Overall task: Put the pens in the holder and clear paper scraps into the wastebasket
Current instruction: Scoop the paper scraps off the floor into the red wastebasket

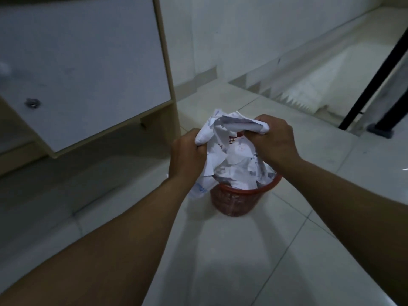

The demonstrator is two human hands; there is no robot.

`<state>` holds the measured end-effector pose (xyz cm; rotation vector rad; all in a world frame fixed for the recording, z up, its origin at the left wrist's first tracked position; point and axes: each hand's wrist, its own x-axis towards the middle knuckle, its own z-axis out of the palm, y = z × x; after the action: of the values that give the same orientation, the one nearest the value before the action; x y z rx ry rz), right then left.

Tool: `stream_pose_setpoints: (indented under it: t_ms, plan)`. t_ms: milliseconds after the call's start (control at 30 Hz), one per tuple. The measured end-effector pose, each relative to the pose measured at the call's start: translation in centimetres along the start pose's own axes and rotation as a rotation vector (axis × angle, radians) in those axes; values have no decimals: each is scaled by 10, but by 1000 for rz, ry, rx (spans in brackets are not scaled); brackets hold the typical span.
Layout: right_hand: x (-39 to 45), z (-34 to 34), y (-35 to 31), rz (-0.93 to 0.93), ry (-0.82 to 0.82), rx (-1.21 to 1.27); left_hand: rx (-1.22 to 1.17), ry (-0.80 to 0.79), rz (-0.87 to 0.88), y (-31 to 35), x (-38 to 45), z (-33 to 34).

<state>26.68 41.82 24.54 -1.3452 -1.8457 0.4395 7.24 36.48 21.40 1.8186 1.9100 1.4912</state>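
A red mesh wastebasket stands on the tiled floor, heaped with crumpled white paper scraps that rise above its rim. My left hand grips the left side of the paper bundle, and my right hand grips its upper right side, directly above the basket. Some paper hangs over the basket's left rim. No pens or pen holder are in view.
A white desk with a wooden edge fills the upper left, its underside open to the floor. A black pole slants at the far right beside a dark foot. Pale floor tiles surround the basket.
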Motion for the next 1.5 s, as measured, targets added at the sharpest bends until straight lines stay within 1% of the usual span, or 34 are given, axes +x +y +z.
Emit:
stream_pose_setpoints:
  t_ms: [67, 133, 200, 300, 467, 567, 633, 700, 767, 867, 967, 1033, 1133, 1200, 1267, 1400, 1500]
  plan:
    - [8, 1, 13, 39, 23, 25, -10, 6, -31, 1, 9, 26]
    - [11, 8, 23, 80, 48, 47, -22, 13, -118, 0, 13, 47]
    - [11, 17, 38, 168, 71, 73, -45, 28, -198, -2, 18, 71]
    - [6, 33, 55, 267, 52, 76, -17, 29, -288, -4, 23, 96]
    - [-1, 41, 72, 227, -5, 38, 23, 23, -423, -9, 34, 117]
    - [-1, 48, 86, 278, -23, 10, 7, 28, -485, -7, 36, 124]
    - [0, 50, 89, 291, -42, -54, -9, 9, -446, -8, 32, 124]
    - [1, 51, 92, 315, -75, -106, -23, -48, -346, -13, 26, 124]
    - [-2, 55, 92, 315, -115, -128, -18, -70, -289, -17, 26, 120]
    - [-9, 63, 94, 246, -192, -189, 55, -58, -250, -21, 31, 110]
    - [-12, 62, 93, 236, -242, -212, 79, -102, -149, -28, 25, 97]
    - [-11, 58, 87, 202, -237, -197, 72, -115, -111, -36, 19, 89]
    - [-17, 51, 77, 172, -231, -86, 17, -107, -118, -40, 11, 89]
    - [-21, 50, 74, 146, -244, -30, -1, -151, -80, -44, 9, 94]
    - [-26, 49, 72, 143, -258, 24, 75, -211, -13, -47, 7, 99]
    - [-30, 46, 73, 109, -269, 27, 393, -326, 112, -45, 11, 105]
    - [-34, 41, 73, 81, -303, 5, 523, -358, 128, -44, 17, 111]
